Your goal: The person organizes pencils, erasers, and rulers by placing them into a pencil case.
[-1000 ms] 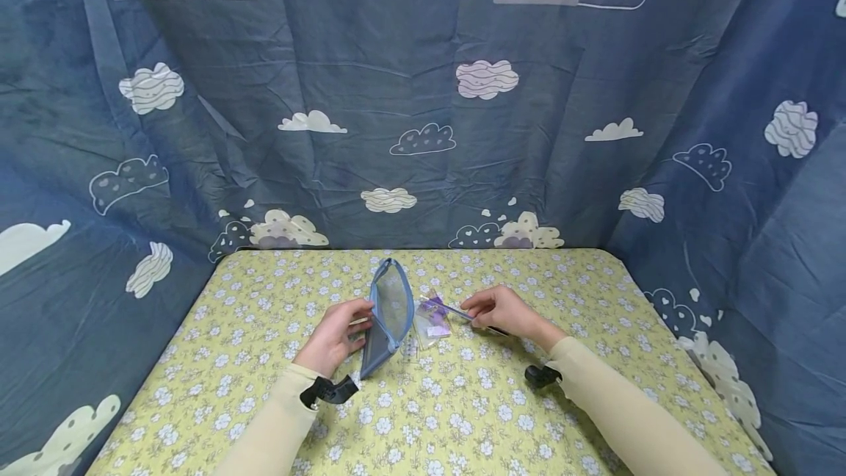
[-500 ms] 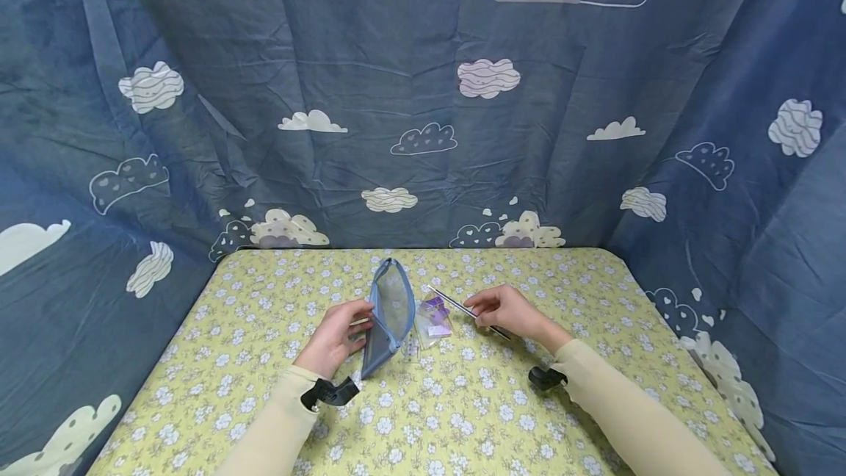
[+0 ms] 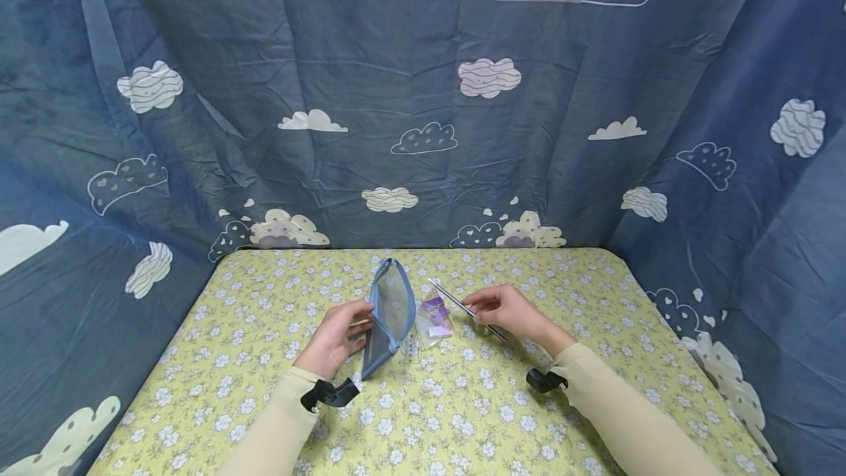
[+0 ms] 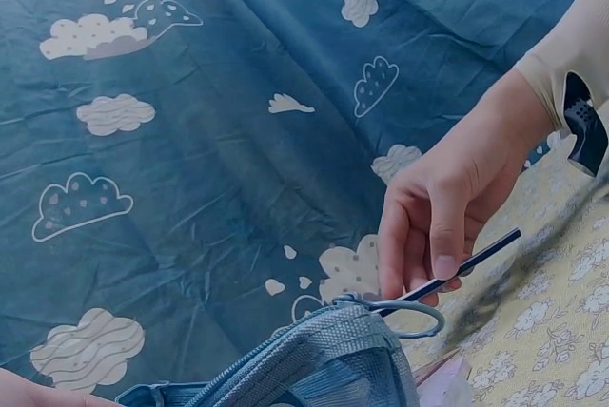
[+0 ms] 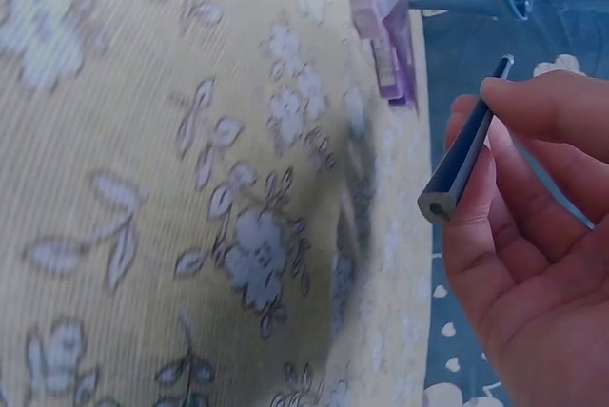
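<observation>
Start with the bench, yellow and flower-patterned. Find the blue mesh pouch just left of its middle, short of the far edge, with a gaping mouth, gripped on the left side by the left hand. Probably light, soft and limp; best held by the zipped rim. Next, a clear packet with purple contents, lying just right of the pouch (plus something transparent beside it, too faint to name). Last, a slim dark pencil right of the middle, slanting leftward toward the far edge, pinched near mid-length by the right hand. Likely light, stiff, slightly slick; best pinched at mid-barrel
</observation>
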Demonstrator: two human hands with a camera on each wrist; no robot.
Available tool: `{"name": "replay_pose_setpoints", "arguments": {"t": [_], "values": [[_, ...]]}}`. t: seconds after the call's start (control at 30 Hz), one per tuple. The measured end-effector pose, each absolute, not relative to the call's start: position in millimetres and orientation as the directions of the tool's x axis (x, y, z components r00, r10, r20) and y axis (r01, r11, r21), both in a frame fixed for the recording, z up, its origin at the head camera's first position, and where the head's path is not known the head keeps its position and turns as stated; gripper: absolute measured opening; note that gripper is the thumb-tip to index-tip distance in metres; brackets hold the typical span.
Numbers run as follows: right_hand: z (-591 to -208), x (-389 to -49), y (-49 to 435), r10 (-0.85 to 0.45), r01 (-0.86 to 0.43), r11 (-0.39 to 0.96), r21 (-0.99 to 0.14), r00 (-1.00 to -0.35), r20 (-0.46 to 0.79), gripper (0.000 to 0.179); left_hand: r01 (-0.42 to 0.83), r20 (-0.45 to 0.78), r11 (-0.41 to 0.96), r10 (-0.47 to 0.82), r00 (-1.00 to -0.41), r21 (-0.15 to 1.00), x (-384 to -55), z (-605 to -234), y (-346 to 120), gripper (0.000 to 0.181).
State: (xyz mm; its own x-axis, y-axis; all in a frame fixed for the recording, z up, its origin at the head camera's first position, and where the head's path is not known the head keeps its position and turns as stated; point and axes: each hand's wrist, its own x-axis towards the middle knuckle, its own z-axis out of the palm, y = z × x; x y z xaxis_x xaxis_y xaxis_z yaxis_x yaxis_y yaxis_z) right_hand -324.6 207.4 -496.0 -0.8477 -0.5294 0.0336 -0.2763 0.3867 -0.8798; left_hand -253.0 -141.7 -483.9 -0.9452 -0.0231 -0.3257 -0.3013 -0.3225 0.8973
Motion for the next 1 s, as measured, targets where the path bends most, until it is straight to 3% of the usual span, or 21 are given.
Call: {"name": "replay_pose_setpoints", "arguments": {"t": [1.0], "values": [[-476.7,-306.7,176.2,-0.495,-0.133,0.248,-0.960,-0.869,-0.007,0.050,-0.312,-0.337,-0.315,-0.028,-0.941,0.896,-250.8,-482.0,-145.7,0.011]]}}
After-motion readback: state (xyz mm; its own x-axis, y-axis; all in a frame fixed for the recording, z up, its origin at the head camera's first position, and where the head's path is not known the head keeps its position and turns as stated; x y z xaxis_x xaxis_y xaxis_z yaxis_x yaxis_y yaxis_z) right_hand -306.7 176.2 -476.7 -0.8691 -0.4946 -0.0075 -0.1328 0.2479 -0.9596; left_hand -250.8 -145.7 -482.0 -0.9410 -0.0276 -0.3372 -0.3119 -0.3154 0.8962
